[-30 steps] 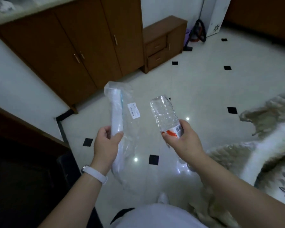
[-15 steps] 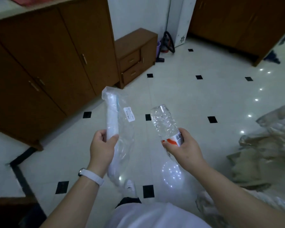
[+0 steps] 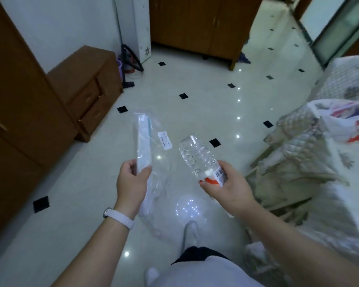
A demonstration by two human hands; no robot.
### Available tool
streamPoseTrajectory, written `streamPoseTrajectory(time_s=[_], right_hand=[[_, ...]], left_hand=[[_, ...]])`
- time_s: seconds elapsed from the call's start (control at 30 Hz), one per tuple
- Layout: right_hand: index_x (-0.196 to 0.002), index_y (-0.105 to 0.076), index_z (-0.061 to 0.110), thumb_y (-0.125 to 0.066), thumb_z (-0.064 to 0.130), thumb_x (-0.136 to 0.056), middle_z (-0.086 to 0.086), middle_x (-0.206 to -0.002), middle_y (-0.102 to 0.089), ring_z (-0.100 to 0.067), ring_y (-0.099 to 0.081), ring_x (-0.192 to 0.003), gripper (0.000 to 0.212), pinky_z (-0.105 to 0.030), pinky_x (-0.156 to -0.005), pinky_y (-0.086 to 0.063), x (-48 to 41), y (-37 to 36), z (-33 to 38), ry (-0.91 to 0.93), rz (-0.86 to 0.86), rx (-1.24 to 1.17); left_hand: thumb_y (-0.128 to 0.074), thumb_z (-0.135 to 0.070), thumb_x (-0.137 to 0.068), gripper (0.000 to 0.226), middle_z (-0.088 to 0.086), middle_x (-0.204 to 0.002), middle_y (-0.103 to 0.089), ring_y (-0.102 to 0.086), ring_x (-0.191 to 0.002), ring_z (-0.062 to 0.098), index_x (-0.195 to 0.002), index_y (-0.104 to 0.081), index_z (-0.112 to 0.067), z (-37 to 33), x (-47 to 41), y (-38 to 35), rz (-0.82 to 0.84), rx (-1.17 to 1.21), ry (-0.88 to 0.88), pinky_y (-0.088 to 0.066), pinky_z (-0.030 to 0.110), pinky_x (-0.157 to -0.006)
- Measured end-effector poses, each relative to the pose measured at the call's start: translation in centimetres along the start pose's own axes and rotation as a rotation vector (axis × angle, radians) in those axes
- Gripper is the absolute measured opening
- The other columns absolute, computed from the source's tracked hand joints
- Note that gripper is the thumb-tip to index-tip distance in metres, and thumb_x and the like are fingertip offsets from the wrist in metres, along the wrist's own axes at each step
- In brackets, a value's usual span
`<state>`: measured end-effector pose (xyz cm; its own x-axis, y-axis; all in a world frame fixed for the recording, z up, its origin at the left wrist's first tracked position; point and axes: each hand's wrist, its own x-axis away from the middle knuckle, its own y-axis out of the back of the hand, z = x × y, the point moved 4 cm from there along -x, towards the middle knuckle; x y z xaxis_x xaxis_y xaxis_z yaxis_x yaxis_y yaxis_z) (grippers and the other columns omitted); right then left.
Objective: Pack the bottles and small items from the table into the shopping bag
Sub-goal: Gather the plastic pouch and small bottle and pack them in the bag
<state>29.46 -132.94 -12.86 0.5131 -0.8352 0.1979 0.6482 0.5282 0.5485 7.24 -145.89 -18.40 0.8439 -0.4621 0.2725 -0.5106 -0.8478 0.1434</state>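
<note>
My left hand point(image 3: 132, 181) grips a long white item sealed in a clear plastic sleeve point(image 3: 144, 146) with a small white label, held upright over the floor. My right hand point(image 3: 226, 183) holds a clear plastic water bottle point(image 3: 197, 157) by its red and white label, base pointing up and away from me. Both are carried in front of my body. A white plastic shopping bag point(image 3: 348, 123) with red print lies at the right on a table covered by a patterned cloth point(image 3: 323, 162).
White tiled floor with black diamond insets spreads ahead. Brown wooden cabinets point(image 3: 19, 112) line the left, with a low drawer unit point(image 3: 87, 83). Another cabinet point(image 3: 199, 23) stands at the back. A vacuum cleaner point(image 3: 131, 61) sits by the wall. My feet show below.
The view has swung right: the cabinets slid left and the table with the shopping bag came into sight. Both hands keep the same hold on their items.
</note>
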Motion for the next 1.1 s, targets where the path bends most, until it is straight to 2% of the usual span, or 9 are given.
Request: streamPoseTrajectory(time_s=[0.07,0.2,0.37,0.47,0.6,0.7,0.9,1.03,1.1], right_hand=[[-0.098,-0.059,0.035,-0.078,0.035,-0.075,0.013,-0.081,-0.070,-0.006,-0.066,-0.069,0.030,-0.036,-0.069,-0.058,-1.6,0.9,-1.5,-0.065,-0.065,-0.039],[-0.095,-0.062,0.030,-0.079,0.026,-0.077,0.010,-0.077,-0.070,0.000,-0.065,-0.063,0.025,-0.014,-0.057,-0.046,-5.9,2.0,-3.7,-0.146,-0.129,-0.148],[-0.094,-0.063,0.030,-0.080,0.028,-0.074,0.013,-0.078,-0.070,-0.004,-0.067,-0.065,0.026,-0.025,-0.064,-0.052,-14.6,3.9,-4.7,-0.164,-0.174,-0.280],[-0.093,-0.061,0.032,-0.079,0.028,-0.074,0.015,-0.078,-0.069,-0.002,-0.065,-0.063,0.026,-0.021,-0.062,-0.052,-19.8,6.9,-3.8,-0.157,-0.209,-0.355],[-0.091,-0.057,0.038,-0.078,0.033,-0.075,0.018,-0.080,-0.068,-0.002,-0.064,-0.062,0.027,-0.018,-0.058,-0.051,-25.5,13.5,-3.8,-0.134,-0.273,-0.368],[-0.096,-0.057,0.042,-0.078,0.033,-0.074,0.023,-0.083,-0.067,0.000,-0.065,-0.066,0.032,-0.014,-0.058,-0.050,-28.1,18.0,-5.0,-0.145,-0.363,-0.376],[-0.104,-0.062,0.026,-0.078,0.020,-0.079,0.003,-0.088,-0.071,-0.003,-0.066,-0.062,0.030,-0.013,-0.053,-0.048,-29.8,23.6,-9.2,-0.265,-0.533,-0.483],[-0.106,-0.061,0.030,-0.079,0.023,-0.078,0.010,-0.089,-0.070,0.007,-0.063,-0.063,0.034,-0.004,-0.049,-0.041,-31.3,26.2,-11.9,-0.386,-0.661,-0.439],[-0.106,-0.062,0.031,-0.080,0.030,-0.075,0.013,-0.089,-0.071,0.007,-0.064,-0.069,0.036,-0.007,-0.055,-0.043,-32.6,27.5,-13.1,-0.440,-0.737,-0.407]], left_hand=[[-0.073,-0.019,-0.084,0.017,-0.003,-0.090,-0.069,-0.066,-0.082,0.016,-0.095,-0.060,-0.020,-0.3,-1.4,-2.3,0.044,-0.018,0.008,-0.050,0.029,-0.068],[-0.074,-0.020,-0.084,0.019,-0.001,-0.094,-0.068,-0.066,-0.083,0.016,-0.097,-0.060,-0.020,-1.6,-4.8,-6.2,0.105,-0.097,0.000,-0.054,0.033,-0.074],[-0.075,-0.022,-0.084,0.018,0.003,-0.096,-0.069,-0.067,-0.089,0.024,-0.095,-0.060,-0.024,-5.1,-10.7,-10.8,0.075,-0.203,-0.029,-0.056,0.047,-0.084],[-0.076,-0.033,-0.077,0.025,0.002,-0.096,-0.071,-0.069,-0.089,0.025,-0.096,-0.062,-0.026,-8.6,-14.3,-15.1,0.099,-0.256,-0.048,-0.056,0.051,-0.085],[-0.075,-0.037,-0.075,0.032,0.003,-0.097,-0.071,-0.069,-0.090,0.025,-0.101,-0.062,-0.023,-13.8,-17.8,-23.4,0.181,-0.264,-0.124,-0.057,0.047,-0.083],[-0.075,-0.025,-0.084,0.025,0.005,-0.098,-0.069,-0.068,-0.088,0.023,-0.103,-0.061,-0.017,-15.8,-19.1,-29.7,0.278,-0.256,-0.174,-0.056,0.041,-0.079],[-0.073,-0.017,-0.086,0.021,0.003,-0.095,-0.067,-0.065,-0.083,0.022,-0.103,-0.060,-0.014,-15.5,-21.7,-39.9,0.470,-0.298,-0.157,-0.053,0.035,-0.074],[-0.073,-0.017,-0.086,0.020,0.001,-0.092,-0.066,-0.062,-0.080,0.018,-0.102,-0.061,-0.014,-16.1,-24.4,-47.2,0.607,-0.331,-0.197,-0.046,0.029,-0.068],[-0.073,-0.017,-0.086,0.021,-0.001,-0.092,-0.065,-0.062,-0.081,0.017,-0.102,-0.060,-0.014,-16.6,-25.9,-51.3,0.670,-0.345,-0.207,-0.046,0.028,-0.067]])
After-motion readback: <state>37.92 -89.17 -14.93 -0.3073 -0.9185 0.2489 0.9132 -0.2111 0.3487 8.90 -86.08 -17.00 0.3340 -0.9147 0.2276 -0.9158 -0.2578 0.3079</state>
